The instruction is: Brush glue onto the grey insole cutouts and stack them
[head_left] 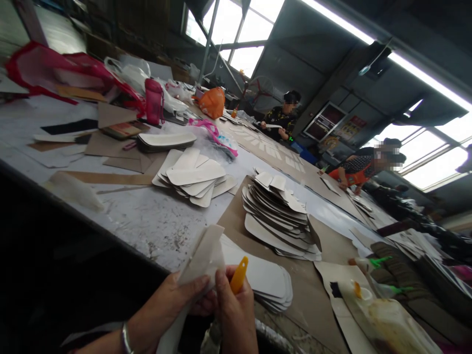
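Note:
My left hand [182, 300] is closed around a long pale sheet piece [201, 258], its thumb lying across the face. My right hand [234, 307] pinches the same piece at its right edge. A tool with a yellow handle [239, 274] also sits in the right hand, its handle end pointing up; its working end is hidden by the fingers. Just beyond the hands lies a stack of white rounded panels [269, 285]. Behind that rises a taller, uneven stack of similar panels [276, 216]. A looser pile of white panels [199, 174] lies to its left.
Brown paper [236, 211] covers part of the long table. A stained plastic container [391, 319] and bottles with green tips [368, 265] are at right. At left are a pink bottle [154, 101], bags and scraps. Two people [282, 118] work farther along the table.

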The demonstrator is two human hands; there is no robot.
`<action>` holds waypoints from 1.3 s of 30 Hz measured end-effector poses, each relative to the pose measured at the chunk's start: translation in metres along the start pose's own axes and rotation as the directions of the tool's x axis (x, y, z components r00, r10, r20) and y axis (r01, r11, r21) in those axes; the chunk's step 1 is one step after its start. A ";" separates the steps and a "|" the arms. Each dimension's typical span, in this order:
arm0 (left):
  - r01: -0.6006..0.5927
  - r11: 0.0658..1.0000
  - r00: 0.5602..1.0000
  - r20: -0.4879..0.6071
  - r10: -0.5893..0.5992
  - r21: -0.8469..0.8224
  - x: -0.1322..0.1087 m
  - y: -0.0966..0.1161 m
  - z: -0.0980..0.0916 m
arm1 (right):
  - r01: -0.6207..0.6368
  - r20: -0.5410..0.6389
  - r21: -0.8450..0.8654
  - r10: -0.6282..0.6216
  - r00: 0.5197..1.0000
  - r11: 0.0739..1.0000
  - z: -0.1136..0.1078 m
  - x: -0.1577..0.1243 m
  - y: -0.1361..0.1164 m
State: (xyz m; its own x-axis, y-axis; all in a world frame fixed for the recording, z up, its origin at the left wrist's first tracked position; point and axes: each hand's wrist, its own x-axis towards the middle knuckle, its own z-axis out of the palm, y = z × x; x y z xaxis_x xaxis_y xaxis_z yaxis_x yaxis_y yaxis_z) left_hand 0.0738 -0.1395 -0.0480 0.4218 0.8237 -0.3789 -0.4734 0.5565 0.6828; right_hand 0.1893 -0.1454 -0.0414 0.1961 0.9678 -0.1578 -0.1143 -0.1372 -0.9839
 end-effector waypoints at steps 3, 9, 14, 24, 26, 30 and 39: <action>0.004 1.000 1.000 0.000 -0.004 -0.011 0.004 -0.003 -0.004 | -0.147 -0.015 0.118 0.150 0.989 0.982 -0.003 -0.001 -0.009; 0.029 0.999 0.999 -0.013 -0.030 -0.031 0.003 -0.002 -0.002 | -0.172 0.006 0.239 0.175 0.984 0.956 -0.005 0.001 -0.013; 0.067 0.997 0.998 0.004 -0.067 -0.043 0.003 -0.002 0.004 | -0.201 0.001 0.344 0.214 0.977 0.917 -0.009 0.004 -0.005; 0.134 0.990 0.991 0.020 -0.133 -0.044 0.000 -0.003 0.005 | -0.094 -0.096 0.060 0.100 0.990 0.994 -0.017 0.004 0.000; 0.143 0.989 0.990 -0.004 -0.143 0.026 0.000 -0.004 0.002 | -0.127 -0.063 0.116 0.135 0.989 0.985 -0.016 0.003 -0.001; 0.140 0.984 0.990 -0.016 -0.139 0.113 -0.001 -0.005 -0.001 | -0.153 -0.074 0.288 0.181 0.981 0.945 -0.013 -0.001 -0.011; 0.101 0.973 0.988 -0.139 -0.073 0.209 -0.006 -0.007 -0.011 | -0.071 -0.160 0.398 0.146 0.976 0.915 -0.050 0.003 -0.038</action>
State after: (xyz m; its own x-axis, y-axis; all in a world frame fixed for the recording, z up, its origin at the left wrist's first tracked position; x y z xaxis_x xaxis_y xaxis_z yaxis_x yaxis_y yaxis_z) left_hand 0.0656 -0.1467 -0.0576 0.3433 0.7881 -0.5109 -0.2561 0.6019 0.7564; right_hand 0.2433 -0.1478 -0.0086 0.3307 0.8911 -0.3108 -0.5061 -0.1105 -0.8553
